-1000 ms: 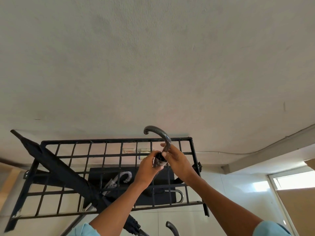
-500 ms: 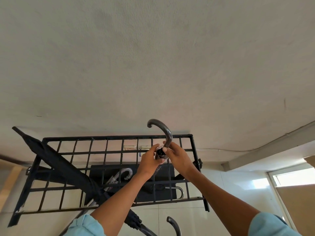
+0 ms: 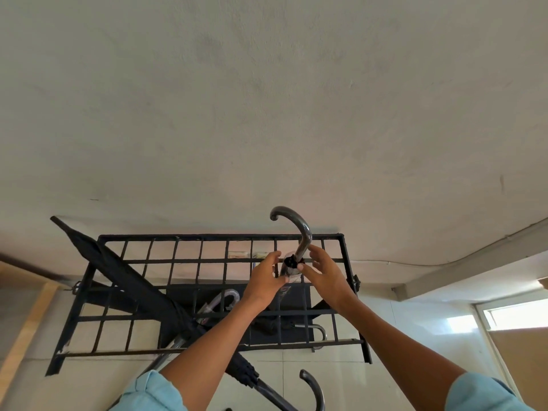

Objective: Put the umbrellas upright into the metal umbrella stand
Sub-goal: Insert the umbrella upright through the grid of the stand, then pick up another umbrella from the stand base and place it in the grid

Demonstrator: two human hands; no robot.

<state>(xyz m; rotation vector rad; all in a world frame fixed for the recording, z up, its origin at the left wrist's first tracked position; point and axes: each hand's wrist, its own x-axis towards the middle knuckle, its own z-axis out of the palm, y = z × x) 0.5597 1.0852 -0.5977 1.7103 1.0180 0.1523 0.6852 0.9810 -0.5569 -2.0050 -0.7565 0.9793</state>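
The black metal grid umbrella stand (image 3: 207, 237) stands against a grey wall. An umbrella with a curved grey handle (image 3: 299, 229) is held upright over the stand's far right slots. My left hand (image 3: 264, 280) grips it just below the handle, at its black collar. To its right, my right hand (image 3: 326, 274) has its fingers spread, with only the thumb tip against the collar. A closed black umbrella (image 3: 133, 280) lies slanted across the stand, its hooked handle (image 3: 314, 390) near the bottom edge. Two more umbrella handles (image 3: 228, 296) (image 3: 318, 332) show inside the stand.
The stand rests on a white tiled floor (image 3: 415, 336). A wooden panel (image 3: 26, 321) runs along the left edge. A grey ledge (image 3: 474, 262) and a bright window frame (image 3: 513, 315) are on the right.
My right hand has loosened from the umbrella's handle and spread its fingers. My left hand keeps its grip. The handle sits slightly higher against the stand's top rail.
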